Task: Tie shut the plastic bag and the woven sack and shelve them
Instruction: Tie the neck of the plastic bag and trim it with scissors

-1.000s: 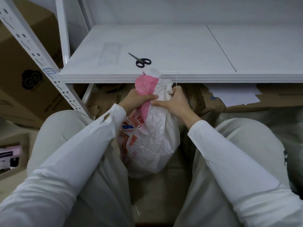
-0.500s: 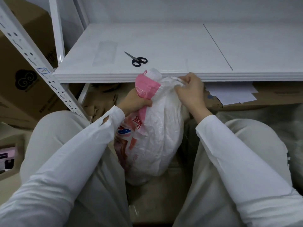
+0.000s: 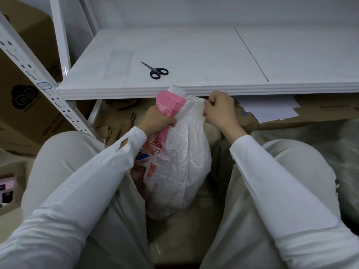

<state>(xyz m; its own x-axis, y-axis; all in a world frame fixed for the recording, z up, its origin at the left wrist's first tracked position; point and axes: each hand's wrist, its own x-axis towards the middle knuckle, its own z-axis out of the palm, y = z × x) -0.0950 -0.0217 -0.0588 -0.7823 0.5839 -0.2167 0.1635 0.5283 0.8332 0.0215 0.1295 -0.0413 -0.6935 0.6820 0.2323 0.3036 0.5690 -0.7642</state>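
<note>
A full white woven sack (image 3: 180, 166) with pink and red print stands on the floor between my knees. Its pink-topped mouth sticks up just under the shelf edge. My left hand (image 3: 157, 121) grips the gathered neck on the left side. My right hand (image 3: 219, 108) pinches the sack's upper right edge with curled fingers, close under the shelf lip. A thin white string lies along the shelf's front edge near that hand; whether the fingers hold it is unclear. No separate plastic bag shows.
A white metal shelf (image 3: 194, 55) spans the view ahead, with black-handled scissors (image 3: 156, 70) lying on it. Cardboard boxes (image 3: 29, 78) stand at the left beyond a perforated upright. Papers (image 3: 270, 108) and flattened cardboard lie under the shelf.
My right hand moved from the sack's neck, next to the left hand, up and to the right, taking the sack's edge with it. The left hand kept its grip.
</note>
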